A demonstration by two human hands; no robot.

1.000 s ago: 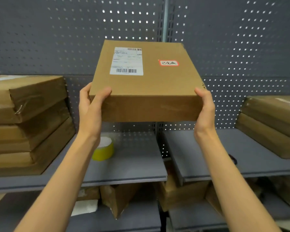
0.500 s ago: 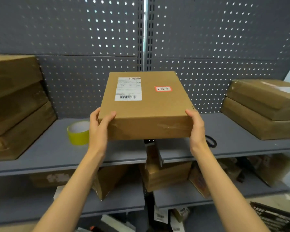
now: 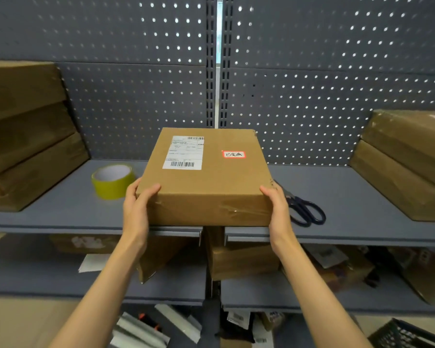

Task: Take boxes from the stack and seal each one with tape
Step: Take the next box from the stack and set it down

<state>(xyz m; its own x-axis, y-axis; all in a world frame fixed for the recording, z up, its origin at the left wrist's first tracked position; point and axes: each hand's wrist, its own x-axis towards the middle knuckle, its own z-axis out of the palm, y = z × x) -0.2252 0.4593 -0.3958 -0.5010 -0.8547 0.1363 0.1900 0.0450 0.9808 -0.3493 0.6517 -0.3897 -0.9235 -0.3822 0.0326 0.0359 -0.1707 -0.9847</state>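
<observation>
Box (image 3: 206, 177) lowered to shelf (image 3: 349, 197) (labels up); left hand (image 3: 136, 209) | right hand (image 3: 276, 209) grip corners

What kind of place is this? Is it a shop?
Probably a packing or storage room, not a shop. Grey shelves with a pegboard back hold stacks of boxes, the held box has a shipping label, and tape and scissors lie ready.
</observation>
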